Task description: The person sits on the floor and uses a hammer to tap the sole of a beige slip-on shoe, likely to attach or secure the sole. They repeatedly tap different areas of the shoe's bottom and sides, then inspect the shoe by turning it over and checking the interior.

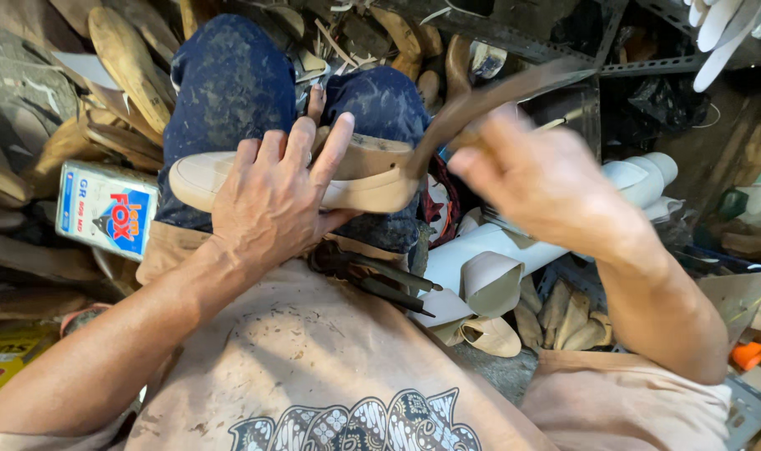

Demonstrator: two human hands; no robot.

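A pale wooden shoe last with a tan upper piece (372,171) lies across my knees in dark blue trousers. My left hand (272,196) presses down on its middle, fingers spread over the top. My right hand (539,175) is blurred and grips a thin brown strip of leather (497,96) that curves from the last's toe up to the right. Dark pliers (380,280) rest in my lap just below the last.
A blue and white tin can (105,209) stands at the left among several wooden lasts (130,63). White rolled sheets (547,242) and tan soles (564,313) lie at the right. A metal shelf frame (647,63) runs behind.
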